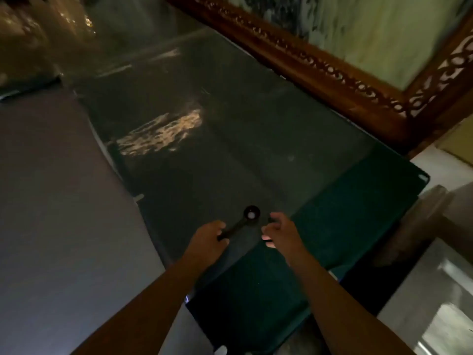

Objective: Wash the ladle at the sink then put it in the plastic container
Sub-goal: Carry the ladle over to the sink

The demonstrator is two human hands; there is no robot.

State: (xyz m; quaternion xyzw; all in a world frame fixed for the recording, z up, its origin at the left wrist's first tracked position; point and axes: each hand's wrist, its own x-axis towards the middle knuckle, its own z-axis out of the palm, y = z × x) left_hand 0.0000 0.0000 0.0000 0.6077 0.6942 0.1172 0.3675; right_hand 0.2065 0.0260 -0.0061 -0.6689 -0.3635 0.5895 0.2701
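Observation:
A small black ladle (pixel 249 216) lies over a dark glass tabletop (pixel 230 139), its round bowl pointing away from me with a pale glint inside. My left hand (pixel 210 237) is closed around the end of its handle. My right hand (pixel 279 230) hovers just right of the ladle with fingers curled and apart, holding nothing. No sink or plastic container shows in this dim, blurred view.
A green cloth (pixel 320 239) covers the near part of the table. A carved wooden frame (pixel 332 75) runs along the far right edge. Grey floor (pixel 51 213) lies to the left, and pale tiles (pixel 435 303) to the lower right.

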